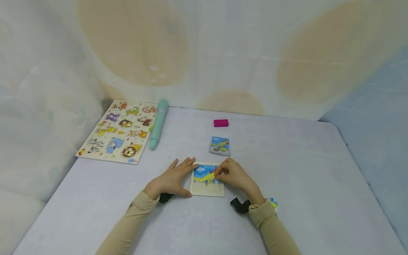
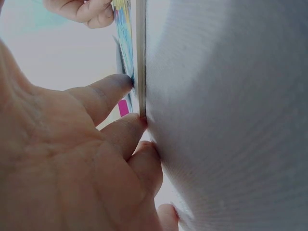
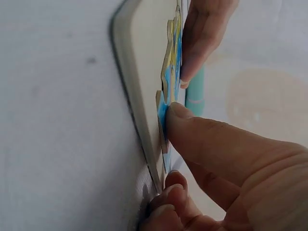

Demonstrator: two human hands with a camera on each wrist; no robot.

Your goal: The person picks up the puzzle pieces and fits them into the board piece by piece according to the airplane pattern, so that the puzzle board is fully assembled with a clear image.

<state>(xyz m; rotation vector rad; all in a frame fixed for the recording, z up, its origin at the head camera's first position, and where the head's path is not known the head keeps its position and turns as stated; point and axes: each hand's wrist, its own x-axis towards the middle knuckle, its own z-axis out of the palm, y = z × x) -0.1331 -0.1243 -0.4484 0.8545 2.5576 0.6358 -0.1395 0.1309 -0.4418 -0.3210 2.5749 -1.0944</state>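
A small wooden puzzle board (image 1: 207,191) lies on the table, its upper part filled with pieces (image 1: 201,170) that form a yellow airplane on blue sky. Bare wood shows along its lower part. My left hand (image 1: 170,180) spreads its fingers at the board's left side, with fingertips touching its edge and top corner. Over the right side, my right hand (image 1: 236,175) pinches a blue puzzle piece (image 3: 162,120) with curled fingers. In the right wrist view the thumb presses on this piece, which sits slightly proud beside the others.
Behind the board lie an airplane picture card (image 1: 220,146) and a magenta block (image 1: 221,123). At the back left are an animal peg puzzle (image 1: 111,159) and a mint-green cylinder (image 1: 159,122). Loose colored pieces (image 1: 274,203) show partly behind the right sleeve.
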